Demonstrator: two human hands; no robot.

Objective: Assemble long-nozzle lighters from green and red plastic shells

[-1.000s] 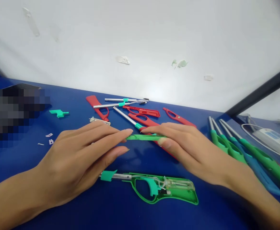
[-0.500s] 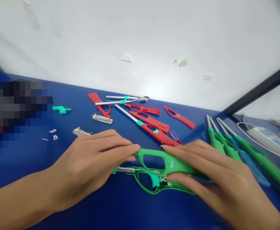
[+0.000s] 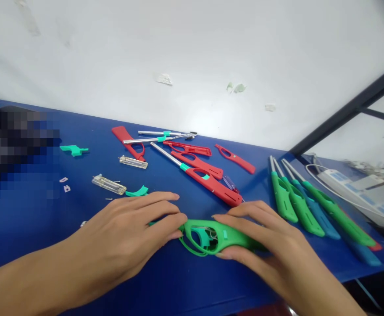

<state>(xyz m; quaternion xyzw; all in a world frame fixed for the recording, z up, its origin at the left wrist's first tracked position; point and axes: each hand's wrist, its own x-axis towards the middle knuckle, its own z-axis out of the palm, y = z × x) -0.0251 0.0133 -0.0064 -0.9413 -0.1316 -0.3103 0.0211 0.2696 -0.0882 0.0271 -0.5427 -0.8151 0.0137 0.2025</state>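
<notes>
A green lighter half-shell [image 3: 236,237] lies over a second green half, slightly offset, with a teal trigger [image 3: 202,237] and thin wires showing through its loop. My left hand [image 3: 136,241] pinches the narrow front end of the green shell, its fingers hiding the metal tube. Around the wider rear part, my right hand [image 3: 271,237] is closed, thumb below and fingers above. Just beyond my hands lies a red lighter body [image 3: 211,186] with a metal tube. A teal piece [image 3: 137,192] sits behind my left fingers.
Red shells [image 3: 234,159], metal tubes [image 3: 159,133], clear fuel tanks [image 3: 109,184] and a teal part [image 3: 74,150] lie on the blue table [image 3: 179,289]. Several green and blue lighters [image 3: 305,210] are lined up at right, beside a white device [image 3: 359,193]. A black frame bar stands behind.
The upper green shell has come down over the lower half, covering most of it. The view has shifted a little to the right, and the teal piece behind my left hand has come into view.
</notes>
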